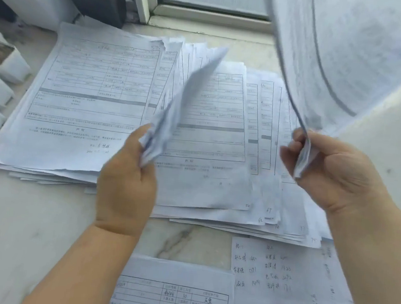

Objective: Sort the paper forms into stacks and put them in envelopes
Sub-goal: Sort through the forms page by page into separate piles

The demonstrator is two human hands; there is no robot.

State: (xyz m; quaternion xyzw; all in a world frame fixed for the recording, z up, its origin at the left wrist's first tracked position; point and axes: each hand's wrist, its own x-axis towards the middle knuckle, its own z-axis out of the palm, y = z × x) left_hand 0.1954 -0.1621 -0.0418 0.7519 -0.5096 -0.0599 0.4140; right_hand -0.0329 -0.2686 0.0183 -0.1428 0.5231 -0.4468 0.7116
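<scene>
1. At far left, white plant pots (4, 64) line the marble sill (16, 220); we keep the sheets away from them.
2. The left stack of forms (82, 96) lies flat, edges ragged; thin paper slides easily, so we judge it best squared before lifting.
3. Our left hand (127, 184) pinches a small folded bundle of forms (182, 96) by its near corner, fingers clamped; it blurs and flops.
4. The fanned right stack (219, 153) sits between our hands.
5. Our right hand (334, 174) grips a curling sheaf (350, 56) at its near edge; limp, light, easily creased.
</scene>
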